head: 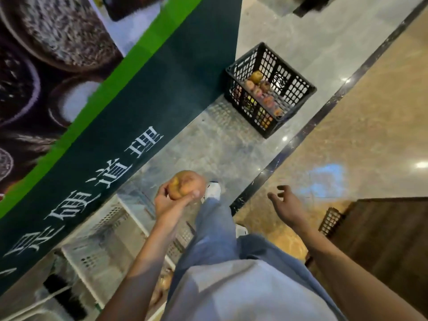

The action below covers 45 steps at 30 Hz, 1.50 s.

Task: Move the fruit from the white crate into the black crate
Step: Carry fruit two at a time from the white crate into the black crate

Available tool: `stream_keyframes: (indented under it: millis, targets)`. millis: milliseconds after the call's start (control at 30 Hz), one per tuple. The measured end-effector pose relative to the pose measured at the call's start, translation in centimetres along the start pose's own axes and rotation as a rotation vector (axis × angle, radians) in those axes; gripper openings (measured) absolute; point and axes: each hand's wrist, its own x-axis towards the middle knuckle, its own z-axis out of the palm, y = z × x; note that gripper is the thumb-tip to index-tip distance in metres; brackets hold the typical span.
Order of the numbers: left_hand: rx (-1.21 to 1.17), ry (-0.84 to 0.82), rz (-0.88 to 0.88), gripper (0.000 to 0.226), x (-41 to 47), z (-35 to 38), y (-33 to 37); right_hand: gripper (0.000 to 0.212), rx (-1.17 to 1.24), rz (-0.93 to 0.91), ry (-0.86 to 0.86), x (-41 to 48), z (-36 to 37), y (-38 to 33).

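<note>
My left hand grips a round yellow-brown fruit and holds it up above the floor, just past the white crate. That white perforated crate stands low at the left, under my left forearm, with a few pale fruits showing at its near end. The black lattice crate stands further ahead on the grey floor and holds several reddish and yellow fruits. My right hand hangs empty to the right, fingers spread.
A dark green display wall with white lettering runs along the left, close to both crates. A dark floor strip separates grey tiles from tan tiles. A brown wooden unit stands at the right. My legs and a white shoe are below.
</note>
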Motion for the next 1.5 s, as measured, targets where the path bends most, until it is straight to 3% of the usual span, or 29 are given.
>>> stream_keyframes:
  millis: [367,500,600,733,867,1100,1233,1500]
  targets:
    - [0.081,-0.084,-0.009,0.08,13.5,4.3,11.4,0.05,0.186,0.111,0.096,12.4,-2.7,-11.1]
    - [0.156,-0.162,0.024,0.074,17.6,8.0,16.9,0.043,0.336,0.247,0.165,14.3,-4.3,-12.1]
    - [0.237,-0.22,0.05,0.097,20.3,11.6,20.3,0.047,0.373,0.351,0.207,15.3,-5.1,-11.5]
    - [0.272,-0.336,0.052,0.087,23.3,17.1,24.3,0.048,0.439,0.46,0.244,17.9,-5.9,-11.3]
    - [0.259,-0.381,0.053,0.091,26.5,21.8,27.2,0.047,0.403,0.48,0.219,22.9,-7.8,-13.1]
    - [0.313,-0.304,0.033,0.091,32.7,27.6,32.3,0.048,0.372,0.381,0.176,35.2,-13.7,-18.9]
    - [0.323,-0.302,0.046,0.079,36.3,31.5,34.1,0.048,0.347,0.334,0.168,41.6,-15.9,-21.2]
    - [0.567,-0.454,0.132,0.068,44.3,42.2,33.7,0.04,0.183,0.401,0.243,52.3,-15.8,-17.8]
